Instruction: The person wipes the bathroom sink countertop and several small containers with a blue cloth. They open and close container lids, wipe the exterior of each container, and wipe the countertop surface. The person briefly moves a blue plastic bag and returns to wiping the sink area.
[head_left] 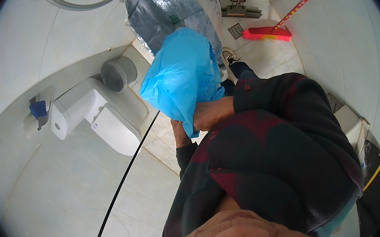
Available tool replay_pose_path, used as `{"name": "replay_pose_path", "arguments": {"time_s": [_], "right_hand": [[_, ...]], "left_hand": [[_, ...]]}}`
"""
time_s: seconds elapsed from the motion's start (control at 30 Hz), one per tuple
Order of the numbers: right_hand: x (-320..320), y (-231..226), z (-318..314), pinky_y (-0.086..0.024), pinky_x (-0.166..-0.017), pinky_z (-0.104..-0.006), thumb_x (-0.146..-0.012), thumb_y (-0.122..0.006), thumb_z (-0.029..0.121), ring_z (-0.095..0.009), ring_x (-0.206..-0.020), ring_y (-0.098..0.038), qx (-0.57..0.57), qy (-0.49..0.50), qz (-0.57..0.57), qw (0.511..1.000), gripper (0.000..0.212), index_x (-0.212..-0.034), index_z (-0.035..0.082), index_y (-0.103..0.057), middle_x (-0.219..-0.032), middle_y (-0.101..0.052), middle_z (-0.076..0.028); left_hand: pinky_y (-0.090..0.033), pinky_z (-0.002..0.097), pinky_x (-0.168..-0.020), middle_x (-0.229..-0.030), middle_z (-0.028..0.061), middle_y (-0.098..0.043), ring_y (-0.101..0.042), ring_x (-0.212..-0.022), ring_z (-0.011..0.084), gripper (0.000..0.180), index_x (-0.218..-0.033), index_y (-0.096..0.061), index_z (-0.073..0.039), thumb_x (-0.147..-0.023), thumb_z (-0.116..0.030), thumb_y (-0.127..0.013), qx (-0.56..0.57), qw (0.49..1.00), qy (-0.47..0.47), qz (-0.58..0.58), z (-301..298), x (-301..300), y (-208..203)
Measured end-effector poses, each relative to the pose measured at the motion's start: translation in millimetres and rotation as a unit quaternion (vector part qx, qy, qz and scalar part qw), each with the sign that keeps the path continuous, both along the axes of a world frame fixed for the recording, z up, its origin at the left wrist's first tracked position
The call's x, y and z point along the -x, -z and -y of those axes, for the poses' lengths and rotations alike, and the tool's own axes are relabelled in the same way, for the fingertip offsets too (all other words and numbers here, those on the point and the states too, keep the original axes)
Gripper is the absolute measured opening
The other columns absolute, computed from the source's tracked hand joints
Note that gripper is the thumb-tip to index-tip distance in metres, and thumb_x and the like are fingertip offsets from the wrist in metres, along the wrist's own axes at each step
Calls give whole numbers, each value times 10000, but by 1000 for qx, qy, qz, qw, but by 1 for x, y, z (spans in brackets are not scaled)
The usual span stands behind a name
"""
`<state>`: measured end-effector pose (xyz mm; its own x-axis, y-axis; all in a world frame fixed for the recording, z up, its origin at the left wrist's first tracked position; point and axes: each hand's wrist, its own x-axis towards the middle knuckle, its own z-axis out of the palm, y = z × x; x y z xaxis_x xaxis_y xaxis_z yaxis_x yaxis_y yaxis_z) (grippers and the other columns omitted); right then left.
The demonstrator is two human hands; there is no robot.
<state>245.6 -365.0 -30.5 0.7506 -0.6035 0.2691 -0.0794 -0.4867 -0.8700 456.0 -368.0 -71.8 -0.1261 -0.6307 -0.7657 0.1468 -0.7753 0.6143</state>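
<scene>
A puffed-out, translucent blue plastic bag (178, 73) fills the middle of the view, its gathered end toward my body. My right hand (211, 114) is closed on that gathered end, with some fingers hidden by the plastic. Close beside it, my left hand (181, 134) is bent in against the same end, and its fingertips are tucked out of sight behind the bag. Just beyond the blue bag stands a large sack with a shiny silver lining (159, 11), its mouth wide. The blue bag overlaps the sack's near rim; whether they touch I cannot tell.
At left are a white toilet (117, 129) and a grey bin (119, 73). A red broom (268, 33) and a floor squeegee (241, 11) stand at the back near a drain (236, 30). A thin black line (125, 181) crosses the lower left. A curved metal rail (67, 4) is upper left.
</scene>
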Motion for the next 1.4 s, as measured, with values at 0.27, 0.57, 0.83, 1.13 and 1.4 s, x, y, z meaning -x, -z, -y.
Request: {"name": "replay_pose_path", "arguments": {"time_s": [0.27, 0.57, 0.83, 1.13, 1.4], "right_hand": [[5, -7, -4, -463, -653, -388, -771, -642, 159, -293, -740, -608, -44, 43, 62, 996, 174, -899, 42, -652, -769, -621, -112], [76, 21, -26, -485, -694, -236, -843, -574, 77, -89, -765, -599, -456, 388, 165, 784, 143, -932, -11, -643, -840, -635, -40], [94, 56, -20, -478, -730, -247, -829, -590, 81, -131, -833, -587, -418, 529, 104, 731, 414, -1229, 47, -492, -1061, -596, -91], [114, 6, 21, -401, -942, -393, -730, -726, 245, -283, -1161, -493, 65, 546, -27, 835, 537, -1217, 126, -533, -1259, -525, -85], [69, -8, 27, -274, -1015, -543, -705, -718, 369, -262, -1247, -423, 124, 276, -147, 942, 690, -1306, 145, -462, -1285, -504, -95]], "left_hand": [[-486, 273, -601, -1140, 107, -591, -556, -739, 146, 439, -1226, -475, -36, -922, -351, -437, -29, 997, -46, -53, -9, 8, -12], [-480, 272, -588, -1133, 109, -590, -553, -728, 144, 442, -1223, -474, -35, -922, -356, -437, -64, 995, -58, -44, 12, 29, -23], [-474, 271, -576, -1127, 112, -589, -550, -718, 143, 444, -1220, -474, -34, -922, -360, -437, -70, 993, -73, -61, 15, 28, -23], [-467, 270, -563, -1120, 114, -588, -547, -707, 141, 446, -1218, -473, -33, -921, -365, -437, -57, 985, -124, -109, 13, 29, -19], [-462, 269, -551, -1114, 117, -588, -545, -697, 140, 448, -1215, -473, -32, -921, -369, -437, -24, 973, -169, -152, 6, 26, -9]]}}
